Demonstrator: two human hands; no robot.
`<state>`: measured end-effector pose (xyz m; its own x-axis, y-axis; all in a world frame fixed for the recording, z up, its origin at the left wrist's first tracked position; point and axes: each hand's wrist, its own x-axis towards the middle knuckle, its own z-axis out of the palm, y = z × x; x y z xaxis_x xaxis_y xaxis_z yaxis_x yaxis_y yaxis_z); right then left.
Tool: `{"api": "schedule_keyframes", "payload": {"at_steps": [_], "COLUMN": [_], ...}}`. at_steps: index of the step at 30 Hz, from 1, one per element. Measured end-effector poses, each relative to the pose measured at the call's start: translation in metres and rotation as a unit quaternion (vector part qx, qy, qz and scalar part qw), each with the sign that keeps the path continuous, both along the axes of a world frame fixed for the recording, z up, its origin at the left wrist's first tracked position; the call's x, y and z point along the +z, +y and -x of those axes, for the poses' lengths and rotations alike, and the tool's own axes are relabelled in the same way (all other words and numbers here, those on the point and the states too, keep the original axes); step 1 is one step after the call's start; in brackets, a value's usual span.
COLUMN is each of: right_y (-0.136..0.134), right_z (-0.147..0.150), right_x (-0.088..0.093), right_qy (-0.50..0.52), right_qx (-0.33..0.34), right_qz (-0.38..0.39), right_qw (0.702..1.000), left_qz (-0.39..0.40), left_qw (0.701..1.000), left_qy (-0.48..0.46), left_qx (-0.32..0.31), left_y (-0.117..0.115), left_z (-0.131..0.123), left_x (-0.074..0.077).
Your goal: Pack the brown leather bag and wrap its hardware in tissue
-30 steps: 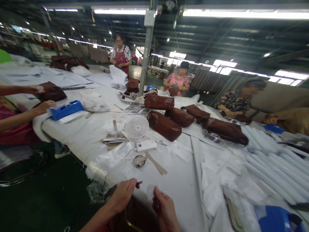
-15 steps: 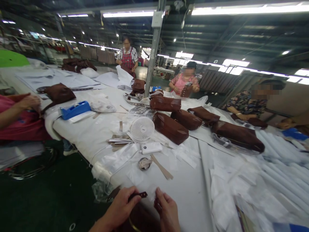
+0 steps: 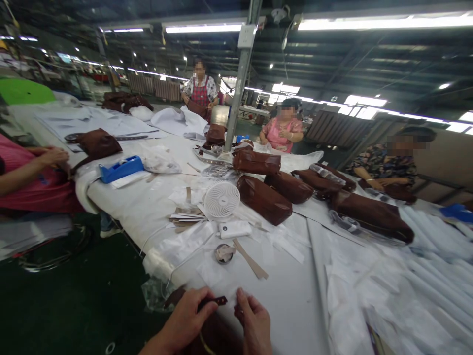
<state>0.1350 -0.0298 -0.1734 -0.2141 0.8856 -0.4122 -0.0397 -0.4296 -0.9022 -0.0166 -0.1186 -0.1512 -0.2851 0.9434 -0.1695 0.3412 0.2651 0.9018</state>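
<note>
The left hand point(image 3: 195, 314) is closed around a dark strap point(image 3: 220, 300), pinching it between thumb and fingers, its tip poking out toward the right hand point(image 3: 254, 320). That hand is half curled, thumb and forefinger brought together; whether they grip something thin and clear, I cannot tell. Below and between the hands, at the table's near edge, sits a brown bag point(image 3: 223, 335) with a curved gold-coloured line on it, partly hidden by the hands.

Beyond them on the white table point(image 3: 284, 296) lie a small round dish point(image 3: 224, 253) with scraps in it and, just beside it, tan strips point(image 3: 251, 260). Farther off come a white box point(image 3: 235, 229), a fan point(image 3: 221, 199) and a group of brown bags point(image 3: 264, 199). A blue dispenser point(image 3: 121, 169) lies well to the left, near a seated co-worker in pink point(image 3: 35, 180). Three more people are across the table.
</note>
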Motion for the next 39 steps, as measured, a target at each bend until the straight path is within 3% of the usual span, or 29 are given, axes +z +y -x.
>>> {"api": "schedule_keyframes", "payload": {"at_steps": [8,16,20,24,27,33,39], "right_y": [-0.007,-0.017,-0.015,-0.011,-0.012,-0.025,-0.027], "right_z": [0.004,0.019,0.029,0.038,0.047,0.060,0.063], "right_x": [0.004,0.011,0.011,0.016,0.019,0.011,0.020], "right_qy": [-0.028,-0.069,-0.079,-0.087,-0.087,-0.139,-0.146], "right_qx": [0.047,0.114,0.110,0.119,0.143,0.192,0.204], "right_qz": [-0.042,-0.114,-0.139,-0.154,-0.166,-0.196,-0.237], "right_qw": [0.998,0.985,0.981,0.977,0.972,0.952,0.938], "left_qz": [0.014,-0.011,-0.071,-0.045,-0.043,-0.054,-0.056], "left_qw": [1.000,0.999,0.997,0.998,0.997,0.985,0.982], "left_qy": [0.006,0.025,0.011,-0.001,-0.004,-0.044,-0.072], "left_qx": [0.000,0.027,0.025,0.038,0.064,0.155,0.163], "left_y": [-0.002,-0.006,-0.025,-0.051,-0.060,-0.049,-0.048], "left_z": [0.001,0.006,0.027,0.044,0.042,0.028,0.028], "left_x": [-0.002,-0.017,-0.024,-0.036,-0.049,-0.059,-0.054]}}
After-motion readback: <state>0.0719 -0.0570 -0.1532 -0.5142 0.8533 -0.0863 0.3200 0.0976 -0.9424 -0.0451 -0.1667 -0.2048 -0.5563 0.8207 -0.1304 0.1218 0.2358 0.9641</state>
